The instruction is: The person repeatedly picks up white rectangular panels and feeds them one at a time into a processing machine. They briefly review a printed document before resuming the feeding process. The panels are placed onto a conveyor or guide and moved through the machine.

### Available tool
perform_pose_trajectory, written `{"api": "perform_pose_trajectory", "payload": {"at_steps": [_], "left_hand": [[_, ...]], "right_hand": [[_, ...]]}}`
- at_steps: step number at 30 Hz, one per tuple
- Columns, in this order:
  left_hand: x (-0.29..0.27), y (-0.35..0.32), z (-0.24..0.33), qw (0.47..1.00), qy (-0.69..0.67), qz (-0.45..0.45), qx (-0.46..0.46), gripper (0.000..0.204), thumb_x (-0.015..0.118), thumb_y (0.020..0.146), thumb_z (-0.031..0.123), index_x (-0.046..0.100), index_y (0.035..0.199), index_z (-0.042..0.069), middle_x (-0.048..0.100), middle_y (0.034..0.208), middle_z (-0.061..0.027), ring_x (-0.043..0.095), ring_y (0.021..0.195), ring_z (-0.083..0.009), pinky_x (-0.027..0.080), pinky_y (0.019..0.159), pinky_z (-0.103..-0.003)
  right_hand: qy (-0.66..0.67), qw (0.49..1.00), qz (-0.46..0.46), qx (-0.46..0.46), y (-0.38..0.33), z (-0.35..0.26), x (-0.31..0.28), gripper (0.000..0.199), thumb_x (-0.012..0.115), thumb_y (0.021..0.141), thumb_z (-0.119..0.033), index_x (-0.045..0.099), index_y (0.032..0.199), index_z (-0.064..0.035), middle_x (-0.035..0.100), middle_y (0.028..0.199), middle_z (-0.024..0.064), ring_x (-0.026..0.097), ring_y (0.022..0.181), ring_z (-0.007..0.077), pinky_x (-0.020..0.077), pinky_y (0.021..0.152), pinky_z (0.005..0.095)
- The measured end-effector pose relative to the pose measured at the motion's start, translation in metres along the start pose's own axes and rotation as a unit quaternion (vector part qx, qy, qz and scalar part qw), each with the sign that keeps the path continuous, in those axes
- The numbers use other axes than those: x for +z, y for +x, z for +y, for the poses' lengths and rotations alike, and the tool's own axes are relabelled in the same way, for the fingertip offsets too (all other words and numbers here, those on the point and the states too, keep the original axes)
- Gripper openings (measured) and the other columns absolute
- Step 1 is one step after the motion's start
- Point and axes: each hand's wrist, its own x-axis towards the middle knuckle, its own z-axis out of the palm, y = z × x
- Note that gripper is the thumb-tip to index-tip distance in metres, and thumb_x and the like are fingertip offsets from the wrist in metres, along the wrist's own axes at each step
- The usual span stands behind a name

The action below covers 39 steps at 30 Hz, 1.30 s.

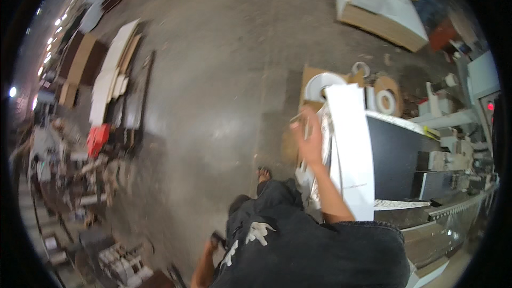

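My right hand (311, 134) reaches forward beside the left edge of a long white panel (353, 154). Its fingers look stretched and apart, slightly blurred, and I make out nothing held in them. The panel lies lengthwise on a bench, next to a dark flat surface (397, 152). Past its far end are a white roll of edge banding (322, 82) and a smaller white ring (385, 102) on brown cardboard. Low at my left side, my left hand (212, 244) is closed around a small dark object that I cannot identify.
Machine parts (453, 160) line the right side. A stack of white-topped boards (381, 13) stands at the far right. To the left lie long pale boards (113, 72), a red object (98, 140) and heaped scraps (69, 176). Concrete floor (213, 74) stretches ahead.
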Motion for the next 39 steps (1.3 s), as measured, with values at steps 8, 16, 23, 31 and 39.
{"api": "perform_pose_trajectory", "payload": {"at_steps": [8, 16, 23, 31, 39], "left_hand": [[-0.255, 0.072, 0.184, 0.820, -0.571, 0.008, -0.025, 0.044, 0.050, 0.106, 0.039, 0.059, 0.129, 0.002, 0.063, 0.114, -0.0176, 0.061, 0.097, -0.0303, 0.049, 0.084, -0.044], [-0.664, 0.226, 0.248, 0.798, -0.594, 0.059, 0.082, 0.030, 0.052, 0.104, 0.031, 0.062, 0.117, 0.006, 0.066, 0.089, -0.0126, 0.061, 0.070, -0.0270, 0.051, 0.061, -0.044], [-1.286, 0.200, 0.366, 0.793, -0.240, 0.471, 0.302, 0.027, 0.053, 0.105, 0.020, 0.059, 0.129, 0.009, 0.069, 0.106, -0.0045, 0.061, 0.081, -0.0160, 0.050, 0.065, -0.033], [-1.416, 0.126, 0.780, 0.747, -0.345, 0.413, 0.390, 0.039, 0.052, 0.108, 0.024, 0.054, 0.144, 0.008, 0.069, 0.120, -0.0093, 0.067, 0.101, -0.0218, 0.055, 0.084, -0.038], [-1.209, 0.202, 1.064, 0.978, -0.045, -0.024, 0.203, 0.037, 0.050, 0.109, 0.035, 0.063, 0.131, 0.008, 0.070, 0.122, -0.0107, 0.066, 0.106, -0.0247, 0.054, 0.088, -0.039]], "right_hand": [[0.139, 0.966, -0.219, -0.018, 0.152, -0.103, 0.126, 0.037, 0.071, 0.100, -0.025, 0.064, 0.132, -0.0080, 0.073, 0.119, 0.0122, 0.073, 0.104, 0.0279, 0.0515, 0.101, 0.0422], [-0.184, 0.924, -0.310, -0.128, 0.402, -0.040, 0.197, 0.049, 0.059, 0.104, -0.037, 0.054, 0.147, -0.0121, 0.065, 0.135, 0.0168, 0.064, 0.119, 0.0384, 0.0517, 0.098, 0.0501], [-0.135, 0.980, -0.145, 0.004, 0.568, 0.009, 0.092, 0.051, 0.060, 0.103, -0.037, 0.054, 0.145, -0.0088, 0.065, 0.137, 0.0177, 0.065, 0.114, 0.0412, 0.0506, 0.099, 0.0525], [-0.248, 0.942, -0.119, 0.192, 0.738, 0.175, -0.032, 0.051, 0.064, 0.099, -0.038, 0.060, 0.139, -0.0072, 0.068, 0.129, 0.0237, 0.067, 0.112, 0.0433, 0.0543, 0.092, 0.0543], [-0.162, 0.958, 0.160, 0.172, 0.909, 0.157, -0.336, 0.057, 0.064, 0.101, -0.043, 0.058, 0.142, -0.0040, 0.065, 0.135, 0.0258, 0.066, 0.118, 0.0417, 0.0532, 0.099, 0.0465]]}}
